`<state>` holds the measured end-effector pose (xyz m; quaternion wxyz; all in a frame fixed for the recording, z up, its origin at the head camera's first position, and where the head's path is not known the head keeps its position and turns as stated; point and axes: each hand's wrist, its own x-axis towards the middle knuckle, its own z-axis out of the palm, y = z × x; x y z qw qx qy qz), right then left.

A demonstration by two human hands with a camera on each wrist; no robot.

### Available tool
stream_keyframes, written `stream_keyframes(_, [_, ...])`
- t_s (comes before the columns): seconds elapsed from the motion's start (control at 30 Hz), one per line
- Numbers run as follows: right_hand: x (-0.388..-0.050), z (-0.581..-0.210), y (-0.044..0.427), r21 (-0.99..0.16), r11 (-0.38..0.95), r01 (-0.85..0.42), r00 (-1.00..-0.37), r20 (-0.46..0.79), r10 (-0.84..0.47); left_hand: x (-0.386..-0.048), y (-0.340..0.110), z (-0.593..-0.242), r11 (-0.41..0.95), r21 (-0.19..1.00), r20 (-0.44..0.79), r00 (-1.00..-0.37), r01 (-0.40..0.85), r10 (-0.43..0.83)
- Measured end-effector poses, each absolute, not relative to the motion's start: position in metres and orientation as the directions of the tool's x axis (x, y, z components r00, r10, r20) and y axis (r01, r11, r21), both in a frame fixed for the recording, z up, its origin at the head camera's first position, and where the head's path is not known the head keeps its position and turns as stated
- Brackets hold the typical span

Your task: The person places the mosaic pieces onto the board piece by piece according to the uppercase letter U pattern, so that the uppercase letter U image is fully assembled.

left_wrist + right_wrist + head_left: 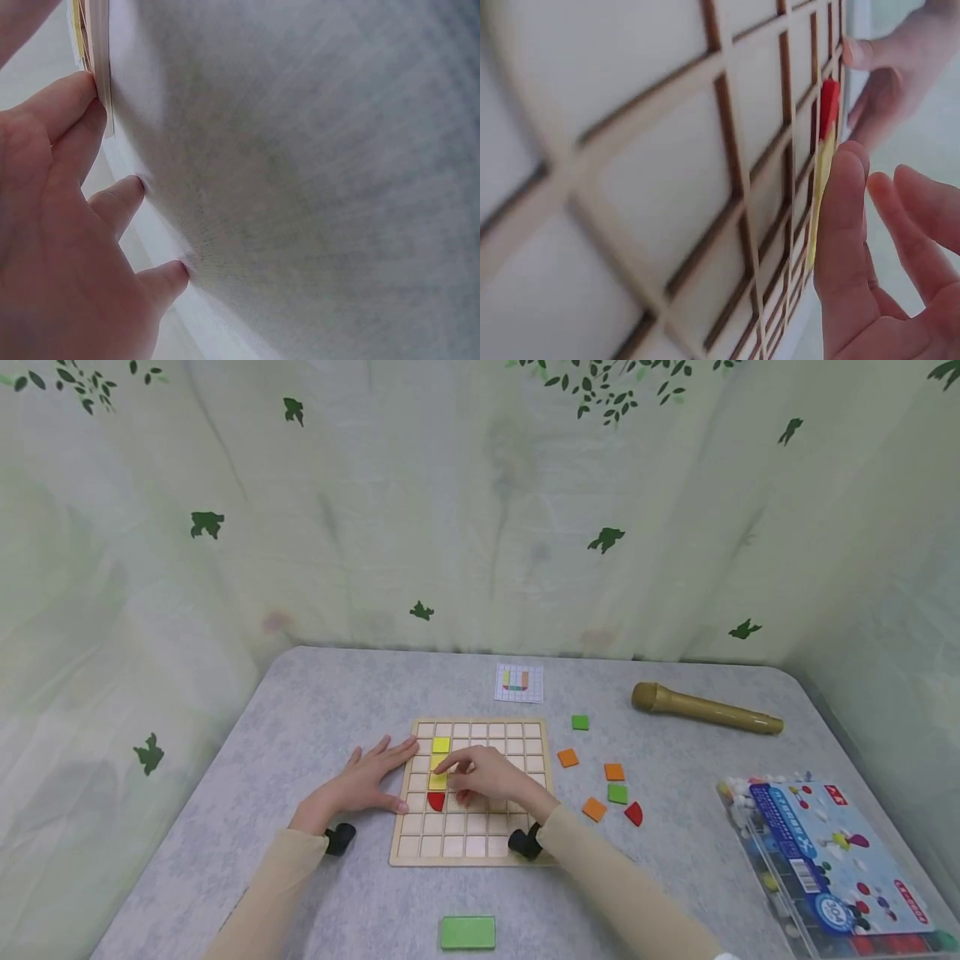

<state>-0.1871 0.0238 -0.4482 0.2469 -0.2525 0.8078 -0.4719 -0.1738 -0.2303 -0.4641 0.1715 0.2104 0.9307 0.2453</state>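
A wooden grid board point(476, 852) lies on the table, with a column of yellow squares point(441, 744) and a red quarter-circle piece point(436, 801) just below them. My left hand point(360, 782) is spread at the board's left side, its thumb and fingertips touching the frame; other fingers point(120, 202) rest on the table. Over the yellow column is my right hand point(487, 774), index fingertip at a yellow square. The right wrist view shows that hand point(889, 300) beside the yellow pieces point(821, 187) and the red piece point(829, 109), nothing visible between its fingers.
Right of the board lie orange squares point(614, 772), green squares point(618, 793) and another red piece point(633, 813). A pattern card point(519, 683) lies behind the board, a green block point(468, 932) in front. A brown microphone-shaped object point(708, 708) and a boxed set point(847, 860) are farther right.
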Motion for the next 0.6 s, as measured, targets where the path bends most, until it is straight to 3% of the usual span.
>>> stream_keyframes(0.3, [-0.194,-0.442,0.088,-0.957,0.267,-0.118,-0.776,-0.079,-0.626,-0.173,-0.229,-0.463,0.793,0.525,-0.202,-0.859,0.309,0.469])
stream_keyframes(0.6, [-0.192,-0.445,0.156,-0.943,0.319,-0.093,-0.858,-0.086,-0.506,-0.173,-0.229,-0.463,0.793,0.523,-0.204,-0.858,0.311,0.471])
